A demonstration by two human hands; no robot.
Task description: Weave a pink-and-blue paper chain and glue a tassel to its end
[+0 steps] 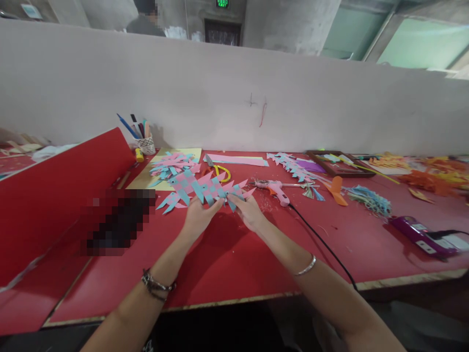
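A pink and blue woven paper strip chain [211,189], with pointed tips along its edges, is held up over the red table. My left hand [198,215] grips its lower edge near the middle, fingers partly hidden behind the paper. Close to the chain's right end, my right hand [249,211] pinches it, and the two thumbs nearly meet. Just behind the chain lie yellow-handled scissors [224,172]. A pink glue gun [277,190] rests to the right of my right hand. Beyond my left hand is a pile of pink and blue folded paper pieces [175,164].
Flat paper strips [238,160] and a second woven chain [291,167] lie at the back. The glue gun's black cord [322,242] crosses to the front edge. A pen cup [145,144], wooden tray [342,168], purple device [421,237] and red upright panel [66,195] surround the area.
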